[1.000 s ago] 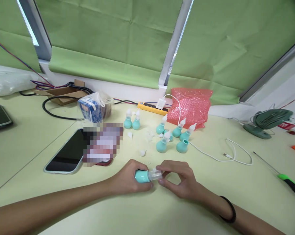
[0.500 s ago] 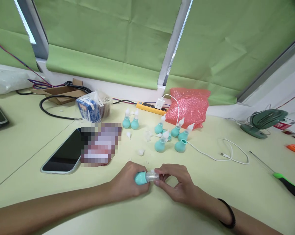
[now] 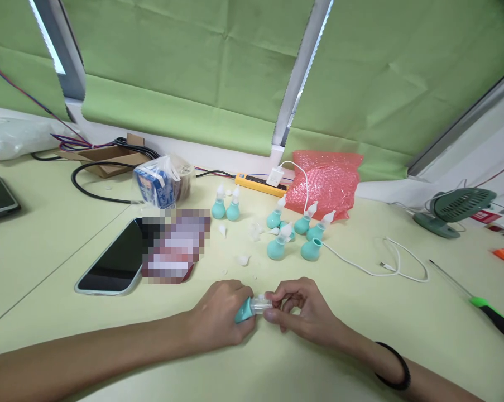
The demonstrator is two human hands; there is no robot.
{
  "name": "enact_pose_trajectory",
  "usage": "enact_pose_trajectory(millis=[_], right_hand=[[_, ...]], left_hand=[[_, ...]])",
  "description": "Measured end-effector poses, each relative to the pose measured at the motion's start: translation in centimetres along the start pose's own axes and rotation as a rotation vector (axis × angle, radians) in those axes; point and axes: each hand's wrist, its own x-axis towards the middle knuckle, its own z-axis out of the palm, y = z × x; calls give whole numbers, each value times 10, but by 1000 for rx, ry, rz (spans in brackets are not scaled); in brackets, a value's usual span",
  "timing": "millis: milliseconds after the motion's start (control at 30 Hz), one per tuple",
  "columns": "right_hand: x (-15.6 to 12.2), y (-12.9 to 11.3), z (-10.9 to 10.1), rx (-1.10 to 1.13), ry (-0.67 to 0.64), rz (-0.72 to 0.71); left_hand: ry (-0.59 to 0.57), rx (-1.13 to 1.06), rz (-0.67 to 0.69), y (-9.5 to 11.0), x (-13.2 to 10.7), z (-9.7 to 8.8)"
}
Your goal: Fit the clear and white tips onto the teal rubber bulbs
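Note:
Low in the middle, my left hand (image 3: 224,312) is wrapped round the teal bulb of a nasal aspirator (image 3: 244,311), covering most of it. Its clear barrel (image 3: 260,305) points right out of the fist. My right hand (image 3: 304,310) pinches the barrel's open end between thumb and fingers; those fingertips hide the very tip. Beyond the hands stand several finished-looking aspirators with white tips, among them one at the front (image 3: 276,249). Beside it sits a bare teal bulb (image 3: 311,249) with an open neck. Loose white tips (image 3: 244,260) and small clear parts (image 3: 257,230) lie nearby.
Left of the hands lie a black-screened phone (image 3: 111,262) and a pixelated item (image 3: 174,248). A red bubble-wrap bag (image 3: 325,187), a yellow power strip (image 3: 262,185) and a white cable (image 3: 360,269) are behind. At right are a screwdriver (image 3: 494,321) and a green fan (image 3: 463,204).
My left hand has closed further over the bulb, so less teal shows. The right fingers have shifted slightly at the barrel's end. The whole view has moved a little.

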Motion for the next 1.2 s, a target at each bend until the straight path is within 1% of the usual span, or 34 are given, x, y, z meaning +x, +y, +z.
enact_pose_trajectory(millis=[133,200,300,367,433,533,600,667,700,767,867,967,1067,1133,1200], right_hand=[[1,-3,-2,35,-46,102],[2,-4,-2,67,-48,143],[4,-2,-1,133,-47,179],[4,1,1,173,-33,175],[4,5,2,193,3,129],[4,11,1,193,44,11],[6,12,-2,193,30,-68],[12,11,-5,134,22,-140],[15,11,-6,59,25,-182],[24,10,-5,-184,31,-284],[36,12,2,-562,-35,-422],[43,18,10,-753,-102,-470],[46,26,11,-781,-74,-501],[46,29,9,-735,-8,-529],[45,30,9,-671,86,-572]], left_hand=[[22,51,52,1,-2,2],[47,46,68,1,-2,2],[78,-39,62,2,-2,1],[83,-131,46,2,-1,-1],[90,-218,30,3,0,-3],[122,-341,-10,4,0,-7],[174,-441,-65,4,0,-9],[251,-557,-120,4,0,-12],[284,-612,-143,4,1,-12],[324,-716,-186,2,1,-13],[346,-831,-246,1,3,-13],[335,-845,-227,0,3,-13],[310,-799,-176,0,1,-12],[300,-786,-165,0,0,-13],[296,-792,-180,0,-1,-13]])
